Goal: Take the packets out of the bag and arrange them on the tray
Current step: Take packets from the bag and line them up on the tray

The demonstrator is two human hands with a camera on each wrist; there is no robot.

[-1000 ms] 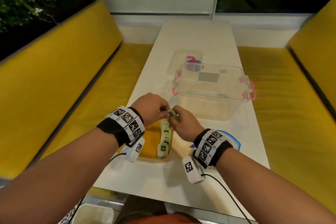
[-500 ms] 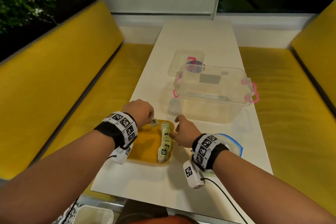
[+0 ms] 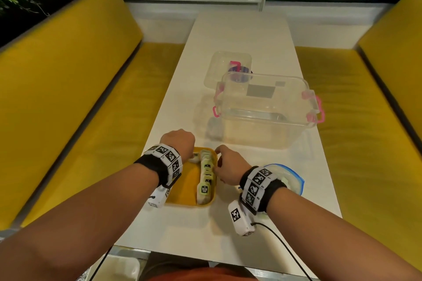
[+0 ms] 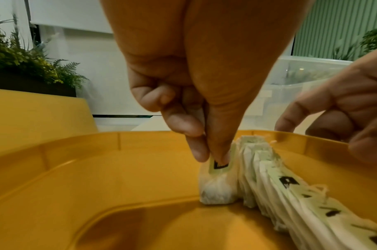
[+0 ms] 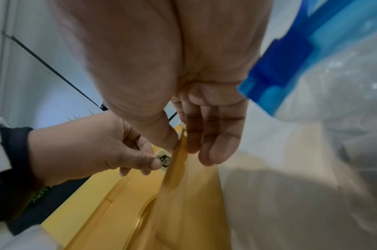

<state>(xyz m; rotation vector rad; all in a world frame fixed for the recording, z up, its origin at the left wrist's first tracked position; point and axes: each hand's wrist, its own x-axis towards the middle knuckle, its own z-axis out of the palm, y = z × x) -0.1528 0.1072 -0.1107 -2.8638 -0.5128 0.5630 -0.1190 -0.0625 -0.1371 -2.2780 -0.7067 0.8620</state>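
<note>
Here, left hand (image 4: pixel 183 71) pinching packet (image 4: pixel 218 184), in tray (image 4: pixel 97 177).

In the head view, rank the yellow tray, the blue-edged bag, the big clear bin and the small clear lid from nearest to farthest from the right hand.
From the right hand:
1. Yellow tray: immediately left, fingers at its right rim.
2. Blue-edged bag: just right of the wrist.
3. Big clear bin: ahead, slightly right.
4. Small clear lid: farthest, beyond the bin.
</note>
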